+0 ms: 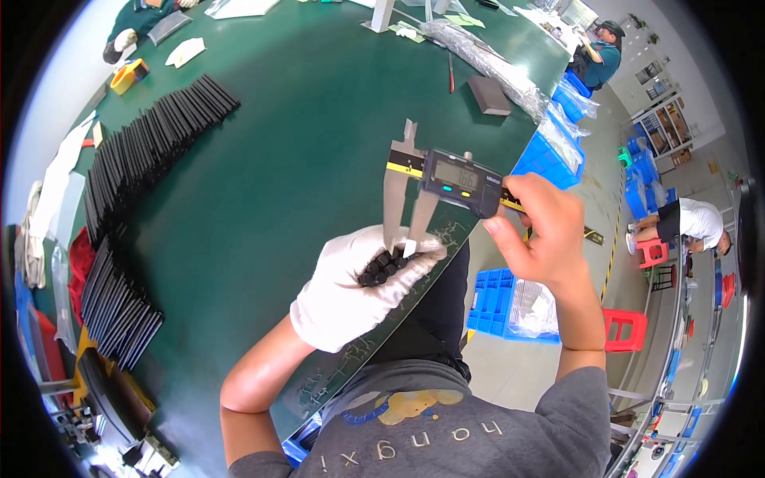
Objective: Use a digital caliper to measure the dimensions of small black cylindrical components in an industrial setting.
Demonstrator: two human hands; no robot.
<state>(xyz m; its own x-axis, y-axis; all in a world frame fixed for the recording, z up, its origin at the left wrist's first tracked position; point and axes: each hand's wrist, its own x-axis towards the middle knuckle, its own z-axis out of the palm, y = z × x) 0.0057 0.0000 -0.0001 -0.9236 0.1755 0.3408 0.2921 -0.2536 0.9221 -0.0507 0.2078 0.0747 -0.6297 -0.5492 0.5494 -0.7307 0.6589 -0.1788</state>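
Note:
My left hand [339,283], in a white glove, is closed around a bundle of short black rods [381,269] whose ends face up. My bare right hand [550,231] grips a digital caliper [462,182] by its beam, thumb and fingers close to the display. The caliper's jaws point down at the bundle and stand a little apart. Their tips reach the rods at the far right of the glove, and one rod seems to sit between them. Left of my hands, a long curved row of black rods [155,147] lies side by side on the green table [263,175].
At the back are a dark box [489,95], a red pen [451,73], a clear plastic-wrapped bundle [486,56] and yellow tape [127,77]. Blue crates [550,151] stand along the table's right edge. A red stool [625,331] is on the floor. Other people work farther off.

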